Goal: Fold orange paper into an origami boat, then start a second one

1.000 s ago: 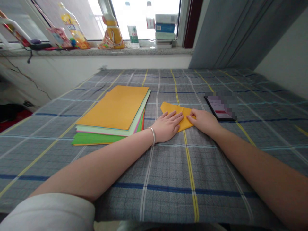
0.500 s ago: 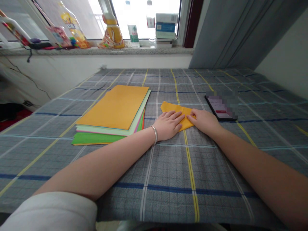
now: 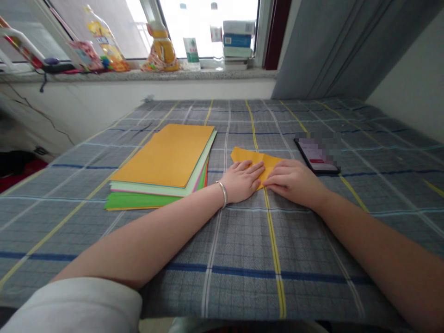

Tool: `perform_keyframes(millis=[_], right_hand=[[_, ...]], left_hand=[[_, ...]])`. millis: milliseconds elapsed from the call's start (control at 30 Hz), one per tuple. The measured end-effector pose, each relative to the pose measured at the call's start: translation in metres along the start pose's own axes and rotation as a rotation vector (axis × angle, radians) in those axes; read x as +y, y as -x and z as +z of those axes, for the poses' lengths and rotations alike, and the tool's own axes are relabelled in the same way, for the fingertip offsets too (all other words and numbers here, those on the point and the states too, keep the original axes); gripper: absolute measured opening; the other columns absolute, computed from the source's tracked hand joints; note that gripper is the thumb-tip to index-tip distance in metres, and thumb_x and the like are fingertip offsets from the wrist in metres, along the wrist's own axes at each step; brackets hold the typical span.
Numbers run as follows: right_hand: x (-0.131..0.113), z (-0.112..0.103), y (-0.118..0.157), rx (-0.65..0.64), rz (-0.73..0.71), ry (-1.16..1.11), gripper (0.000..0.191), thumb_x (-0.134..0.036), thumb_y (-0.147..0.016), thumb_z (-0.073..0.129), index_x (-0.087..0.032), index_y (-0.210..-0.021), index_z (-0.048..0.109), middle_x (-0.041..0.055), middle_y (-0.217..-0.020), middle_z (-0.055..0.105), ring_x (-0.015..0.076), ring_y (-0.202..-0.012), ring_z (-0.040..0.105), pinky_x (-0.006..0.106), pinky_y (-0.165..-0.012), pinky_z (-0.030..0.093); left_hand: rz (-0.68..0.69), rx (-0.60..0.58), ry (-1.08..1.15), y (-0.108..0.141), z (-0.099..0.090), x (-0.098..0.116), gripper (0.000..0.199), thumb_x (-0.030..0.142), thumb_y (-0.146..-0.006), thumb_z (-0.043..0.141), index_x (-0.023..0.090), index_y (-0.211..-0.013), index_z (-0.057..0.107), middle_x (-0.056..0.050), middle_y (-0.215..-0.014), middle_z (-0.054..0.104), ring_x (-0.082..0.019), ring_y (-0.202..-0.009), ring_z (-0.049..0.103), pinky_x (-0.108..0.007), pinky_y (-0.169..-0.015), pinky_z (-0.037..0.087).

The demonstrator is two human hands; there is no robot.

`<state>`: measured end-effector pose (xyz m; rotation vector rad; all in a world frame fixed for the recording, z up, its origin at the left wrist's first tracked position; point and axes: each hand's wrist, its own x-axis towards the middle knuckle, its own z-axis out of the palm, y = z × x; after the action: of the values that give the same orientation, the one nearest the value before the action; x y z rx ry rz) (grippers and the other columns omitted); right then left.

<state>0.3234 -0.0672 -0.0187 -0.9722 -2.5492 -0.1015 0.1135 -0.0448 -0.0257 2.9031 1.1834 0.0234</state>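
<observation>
A folded sheet of orange-yellow paper lies on the checked cloth in front of me, partly covered by both hands. My left hand, with a silver bangle at the wrist, rests flat on its left part, fingers outstretched. At the near right edge, my right hand has its fingers drawn together, pinching or pressing the paper. Its fingers hide the paper's right end. Left of the hands is a stack of coloured paper, orange sheet uppermost, with pale green, pink and green edges below.
A phone lies to the right, its screen partly blurred out. The grey checked cloth covers the table. Bottles, a tube and a pile of boxes stand on the windowsill behind. A grey curtain hangs at the right.
My right hand has shifted from the paper's right end to its near edge, its fingers now reaching further left. My left hand has stayed in place on the paper.
</observation>
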Motion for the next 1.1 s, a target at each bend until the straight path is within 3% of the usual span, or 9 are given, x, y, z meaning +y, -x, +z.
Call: perform_keyframes(millis=[100,500,733,900,1033,1100], right_hand=[[-0.007,-0.001,0.001,-0.046,-0.062,-0.015,0.024,-0.027,-0.092,0.052,-0.026,-0.095,0.076,0.0036,-0.097,0.075,0.0211,-0.095,0.063,0.038,-0.089,0.046],[-0.011,-0.004,-0.003,-0.112,-0.063,-0.008,0.027,-0.022,-0.093,0.050,-0.025,-0.093,0.077,0.0052,-0.098,0.074,0.0191,-0.093,0.065,0.035,-0.085,0.048],[-0.010,-0.004,-0.002,-0.127,-0.084,0.033,0.027,-0.021,-0.091,0.051,-0.027,-0.094,0.077,0.0048,-0.097,0.073,0.0192,-0.091,0.065,0.033,-0.082,0.048],[-0.008,-0.003,-0.001,-0.133,-0.079,0.042,0.027,-0.020,-0.090,0.052,-0.028,-0.095,0.077,0.0047,-0.100,0.073,0.0202,-0.092,0.066,0.034,-0.082,0.048],[-0.009,-0.003,-0.001,-0.149,-0.066,0.034,0.027,-0.020,-0.091,0.051,-0.027,-0.096,0.077,0.0038,-0.098,0.073,0.0189,-0.091,0.066,0.032,-0.080,0.048],[-0.010,-0.003,-0.002,-0.148,-0.066,0.021,0.028,-0.019,-0.091,0.050,-0.027,-0.097,0.076,0.0041,-0.099,0.073,0.0185,-0.092,0.066,0.032,-0.081,0.048]], left_hand=[[0.016,-0.025,0.000,0.000,-0.004,-0.002,0.056,0.041,-0.101,0.020,0.020,-0.153,0.028,0.000,-0.160,0.024,-0.028,-0.142,0.028,-0.042,-0.114,0.022],[0.097,-0.231,0.081,-0.007,-0.018,-0.019,0.075,0.058,-0.092,0.032,0.021,-0.156,0.015,-0.001,-0.163,0.013,-0.033,-0.147,0.017,-0.048,-0.118,0.016],[0.132,-0.277,0.163,-0.009,-0.018,-0.028,0.082,0.054,-0.087,0.043,0.022,-0.156,0.012,-0.004,-0.163,0.009,-0.032,-0.150,0.007,-0.048,-0.119,0.014],[0.144,-0.314,0.206,-0.009,-0.024,-0.034,0.092,0.041,-0.080,0.052,0.020,-0.157,0.006,-0.006,-0.163,0.006,-0.030,-0.150,0.003,-0.046,-0.120,0.013],[0.094,-0.335,0.229,-0.006,-0.024,-0.032,0.076,0.034,-0.090,0.037,0.017,-0.156,0.005,-0.006,-0.163,0.007,-0.023,-0.151,0.003,-0.040,-0.121,0.012],[0.103,-0.227,0.195,-0.003,-0.019,-0.028,0.065,0.039,-0.097,0.027,0.020,-0.156,0.008,-0.003,-0.163,0.007,-0.022,-0.151,0.006,-0.040,-0.121,0.011]])
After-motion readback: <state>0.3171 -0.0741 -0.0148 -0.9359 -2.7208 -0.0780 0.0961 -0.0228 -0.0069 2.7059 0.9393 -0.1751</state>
